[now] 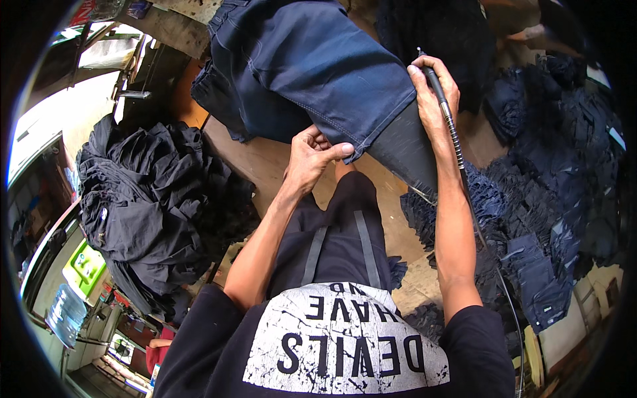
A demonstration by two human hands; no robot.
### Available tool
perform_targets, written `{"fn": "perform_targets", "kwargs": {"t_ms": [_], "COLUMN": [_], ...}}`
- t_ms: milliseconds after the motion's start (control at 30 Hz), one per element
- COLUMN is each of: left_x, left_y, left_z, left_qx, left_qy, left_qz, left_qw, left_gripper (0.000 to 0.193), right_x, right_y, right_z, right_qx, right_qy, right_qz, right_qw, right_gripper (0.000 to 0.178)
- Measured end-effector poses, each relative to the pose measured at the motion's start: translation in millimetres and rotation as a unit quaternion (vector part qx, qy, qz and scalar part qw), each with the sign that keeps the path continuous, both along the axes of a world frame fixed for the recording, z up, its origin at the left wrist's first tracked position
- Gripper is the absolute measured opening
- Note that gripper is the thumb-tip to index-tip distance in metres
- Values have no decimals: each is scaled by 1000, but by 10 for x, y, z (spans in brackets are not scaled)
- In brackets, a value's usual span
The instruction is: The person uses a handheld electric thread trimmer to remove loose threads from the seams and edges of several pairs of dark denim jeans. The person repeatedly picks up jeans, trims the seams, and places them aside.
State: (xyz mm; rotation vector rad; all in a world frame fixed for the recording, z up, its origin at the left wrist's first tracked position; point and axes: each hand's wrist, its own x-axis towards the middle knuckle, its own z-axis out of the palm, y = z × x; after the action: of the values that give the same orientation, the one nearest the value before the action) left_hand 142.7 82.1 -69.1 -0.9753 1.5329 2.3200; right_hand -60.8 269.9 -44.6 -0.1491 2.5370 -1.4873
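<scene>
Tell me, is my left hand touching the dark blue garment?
Touching. The head view shows your left hand pinching the dark blue garment near its lower corner.

Dark heap (162,205) blocking left, gap beside, cable (482,240) right

A creased, pale-stitched navy garment (325,69) drapes over a dark tapered support (406,147), a black tool (437,86) slanting beside it.
</scene>
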Motion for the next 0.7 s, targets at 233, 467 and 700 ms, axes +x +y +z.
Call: {"fn": "perform_targets", "kwargs": {"t_ms": [233, 467, 700], "left_x": [175, 37, -98], "left_y": [68, 301, 211], "left_z": [-28, -93, 20], "left_qx": [-9, 56, 83], "left_qy": [-18, 18, 54], "left_qz": [-36, 23, 55], "left_qw": [999, 998, 994], "left_gripper": [42, 65, 71], "right_x": [325, 400, 79], "right_y": [41, 124, 245], "right_z": [25, 93, 92], "right_qx": [6, 32, 29], "right_qy": [134, 72, -69], "right_qz": [-56, 1, 80], "right_qw": [989, 997, 994], "right_gripper": [24, 28, 32]}}
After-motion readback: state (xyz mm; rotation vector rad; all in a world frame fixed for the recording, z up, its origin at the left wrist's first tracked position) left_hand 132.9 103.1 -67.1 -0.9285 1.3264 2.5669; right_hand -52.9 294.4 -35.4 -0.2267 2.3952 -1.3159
